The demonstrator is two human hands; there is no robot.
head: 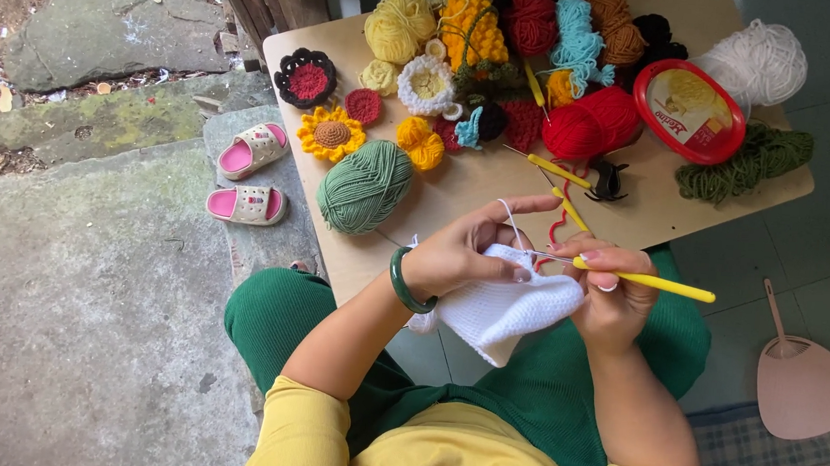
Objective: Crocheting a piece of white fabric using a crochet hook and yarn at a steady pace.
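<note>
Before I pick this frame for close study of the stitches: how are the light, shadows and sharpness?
Head view: soft, even daylight, no hard shadows; mild glare on the red tub lid; left hand, right hand, white crochet piece and yellow crochet hook look reasonably sharp, though single stitches are too small to make out; table edges bow slightly from wide-angle distortion.

Home doorstep or porch, half outdoors: mossy stone slabs [102,114] and bare concrete, small pink slippers [250,175] left on a step, a low worktop [496,185] heaped with yarn balls [365,187], a pink hand fan [802,382] on tiled floor.
</note>
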